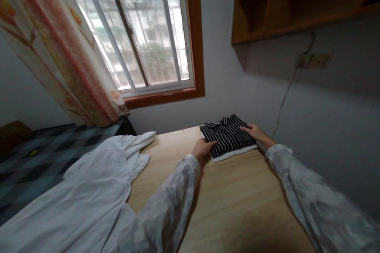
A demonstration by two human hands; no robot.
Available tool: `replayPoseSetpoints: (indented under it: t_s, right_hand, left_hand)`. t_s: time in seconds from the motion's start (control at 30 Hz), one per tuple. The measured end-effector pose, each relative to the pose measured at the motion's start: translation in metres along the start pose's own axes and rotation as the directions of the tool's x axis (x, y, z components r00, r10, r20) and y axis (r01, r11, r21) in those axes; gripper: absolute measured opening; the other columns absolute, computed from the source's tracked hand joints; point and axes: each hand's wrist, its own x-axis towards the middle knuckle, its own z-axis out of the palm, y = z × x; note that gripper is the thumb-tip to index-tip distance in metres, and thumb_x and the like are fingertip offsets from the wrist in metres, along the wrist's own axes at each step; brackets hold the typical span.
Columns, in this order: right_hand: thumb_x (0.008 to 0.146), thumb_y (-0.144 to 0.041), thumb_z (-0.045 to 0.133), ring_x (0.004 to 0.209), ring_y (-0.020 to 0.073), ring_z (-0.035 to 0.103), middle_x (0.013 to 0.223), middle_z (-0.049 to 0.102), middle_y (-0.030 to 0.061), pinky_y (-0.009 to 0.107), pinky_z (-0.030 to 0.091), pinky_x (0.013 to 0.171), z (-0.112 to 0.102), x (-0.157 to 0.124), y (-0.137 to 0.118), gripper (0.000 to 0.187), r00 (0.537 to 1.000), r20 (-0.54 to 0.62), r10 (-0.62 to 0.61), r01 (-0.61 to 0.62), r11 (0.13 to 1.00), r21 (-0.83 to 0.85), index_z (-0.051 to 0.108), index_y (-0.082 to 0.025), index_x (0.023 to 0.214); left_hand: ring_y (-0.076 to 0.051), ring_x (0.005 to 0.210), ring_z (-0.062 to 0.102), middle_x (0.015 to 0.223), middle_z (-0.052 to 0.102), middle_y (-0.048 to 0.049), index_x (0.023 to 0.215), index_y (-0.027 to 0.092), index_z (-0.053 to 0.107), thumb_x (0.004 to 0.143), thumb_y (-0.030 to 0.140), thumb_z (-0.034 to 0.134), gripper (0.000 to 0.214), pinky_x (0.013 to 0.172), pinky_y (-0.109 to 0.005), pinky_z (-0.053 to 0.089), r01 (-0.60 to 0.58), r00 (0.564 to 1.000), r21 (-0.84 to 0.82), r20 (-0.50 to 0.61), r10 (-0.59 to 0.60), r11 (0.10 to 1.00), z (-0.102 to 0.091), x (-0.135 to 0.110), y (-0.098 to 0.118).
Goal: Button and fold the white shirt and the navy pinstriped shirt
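Note:
A folded black shirt with white stripes [227,136] lies at the far end of the wooden table, its collar toward the wall. Beneath it shows the edge of a folded white garment [234,153]. My left hand [202,148] grips the striped shirt at its near left side, thumb on top. At its right side, my right hand [257,133] holds the edge in the same way. The fingers under the cloth are hidden on both sides. To the left, a white shirt [97,182] is spread out, partly hanging beyond the table's left side.
The pale wooden table [237,201] meets the wall at its far end. A checked bed [26,170] stands at the left below a curtain [68,47] and a barred window [148,31]. A wall shelf [279,4] and a socket with a cable [314,61] are at the right.

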Motion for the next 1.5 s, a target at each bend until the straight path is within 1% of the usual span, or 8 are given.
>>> replayPoseSetpoints:
  t_s: [0.27,0.4,0.5,0.67,1.03,1.23,1.37,1.5]
  right_hand:
    - [0.088,-0.043,0.079,0.096,0.0334,0.077,0.092,0.081,0.0152,0.042,0.059,0.092,0.001,-0.011,0.005,0.029,0.999,-0.041,0.004,-0.013,0.975,-0.222,0.077,-0.015,0.096]
    - [0.092,-0.054,0.074,0.116,0.0395,0.073,0.117,0.078,0.0244,0.049,0.054,0.104,0.001,-0.031,-0.007,0.054,0.985,-0.167,-0.031,-0.034,0.928,-0.371,0.071,-0.011,0.125]
    - [0.097,-0.055,0.066,0.138,0.0426,0.060,0.143,0.067,0.0290,0.055,0.044,0.119,0.005,-0.046,-0.028,0.068,0.928,-0.261,-0.267,0.101,0.852,-0.514,0.060,-0.008,0.146]
    - [0.103,-0.050,0.053,0.155,0.0332,0.045,0.164,0.055,0.0148,0.052,0.030,0.132,0.030,-0.067,-0.035,0.061,0.831,0.118,-0.544,0.529,0.706,-0.471,0.060,-0.018,0.154]
    - [0.103,-0.042,0.040,0.159,0.0376,0.041,0.168,0.049,0.0186,0.063,0.024,0.131,0.051,-0.078,-0.012,0.062,0.903,0.223,-0.367,0.421,0.652,-0.631,0.058,-0.015,0.156]
    - [0.108,-0.046,0.033,0.163,0.0312,0.034,0.172,0.044,0.0154,0.058,0.020,0.135,0.093,-0.151,-0.054,0.065,0.843,0.066,-0.535,0.473,0.676,-0.566,0.047,-0.015,0.164]
    - [0.108,-0.045,0.040,0.165,0.0286,0.032,0.174,0.041,0.0121,0.054,0.022,0.136,0.139,-0.209,-0.085,0.062,0.724,0.168,-0.669,0.672,0.629,-0.390,0.045,-0.020,0.165]
    - [0.107,-0.043,0.051,0.160,0.0282,0.042,0.171,0.047,0.0106,0.052,0.032,0.134,0.165,-0.227,-0.093,0.058,0.588,0.379,-0.715,0.804,0.569,-0.175,0.051,-0.025,0.161]
  left_hand:
    - [-0.020,0.057,0.070,0.061,0.068,-0.0028,0.098,0.014,0.070,0.091,0.038,0.085,0.029,0.058,-0.031,0.057,0.057,0.998,0.181,0.017,-0.061,0.982,0.004,-0.028,0.000]
    - [-0.031,0.087,0.078,0.079,0.075,-0.0095,0.093,0.018,0.067,0.083,0.038,0.090,0.032,0.082,-0.040,0.060,-0.023,0.995,0.366,-0.083,0.057,0.930,-0.006,-0.048,0.008]
    - [-0.035,0.120,0.072,0.116,0.077,-0.0165,0.115,0.021,0.067,0.087,0.040,0.085,0.039,0.107,-0.047,0.054,-0.242,0.909,0.595,-0.137,0.394,0.766,-0.012,-0.063,0.018]
    - [-0.027,0.158,0.044,0.165,0.054,-0.0117,0.148,0.026,0.063,0.100,0.038,0.066,0.050,0.135,-0.043,0.028,-0.698,0.696,0.524,0.338,0.634,0.488,-0.010,-0.071,0.000]
    - [-0.033,0.164,0.033,0.177,0.036,-0.0133,0.166,0.023,0.047,0.105,0.050,0.051,0.067,0.136,-0.056,0.021,-0.598,0.796,0.655,0.423,0.432,0.461,-0.029,-0.085,-0.044]
    - [-0.034,0.158,0.045,0.168,0.052,-0.0115,0.153,0.027,0.061,0.087,0.050,0.077,0.071,0.134,-0.049,0.027,-0.592,0.806,0.659,0.479,0.348,0.464,-0.102,-0.130,-0.048]
    - [-0.032,0.144,0.059,0.153,0.066,-0.0123,0.138,0.027,0.072,0.081,0.044,0.085,0.061,0.129,-0.040,0.038,-0.463,0.859,0.704,0.209,0.467,0.538,-0.198,-0.173,-0.043]
    - [-0.033,0.149,0.053,0.159,0.060,-0.0130,0.145,0.026,0.065,0.087,0.047,0.079,0.064,0.130,-0.042,0.033,-0.222,0.924,0.873,0.046,0.379,0.435,-0.309,-0.216,-0.037]
